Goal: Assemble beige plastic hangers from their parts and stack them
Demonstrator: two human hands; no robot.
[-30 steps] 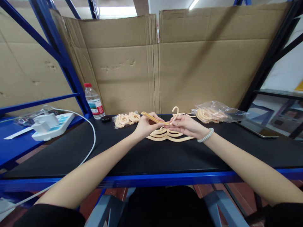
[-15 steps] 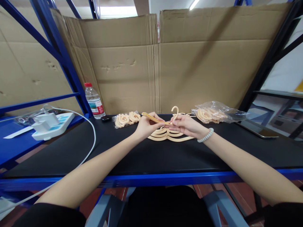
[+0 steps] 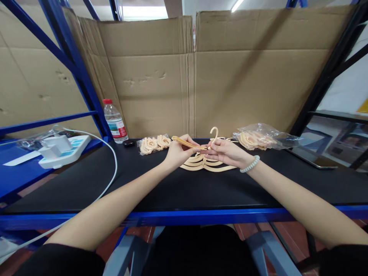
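Note:
My left hand (image 3: pixel 178 152) pinches a cream-coloured hanger arm (image 3: pixel 185 143), its free end pointing left above the black table top. Between the fingers of my right hand (image 3: pixel 228 151) is a cream hanger hook (image 3: pixel 214 134), its curve standing up. The arm's right end meets the base of the hook at my fingertips; whether they are joined I cannot tell. Under and behind both hands lie several curved cream hangers (image 3: pixel 191 168), fanned out and partly covered by my right hand.
A clear bag of cream hooks (image 3: pixel 154 144) lies left of my hands, an opened plastic bag with more pieces (image 3: pixel 255 140) to the right. Beyond are a water bottle (image 3: pixel 115 124), a power strip (image 3: pixel 67 151) with a white cable, a tablet-like device (image 3: pixel 313 159) and a cardboard wall (image 3: pixel 149 88).
Both hands stay in nearly the same place, still holding the hanger arm and the hook. The hook has shifted very slightly; the whole view has moved a little.

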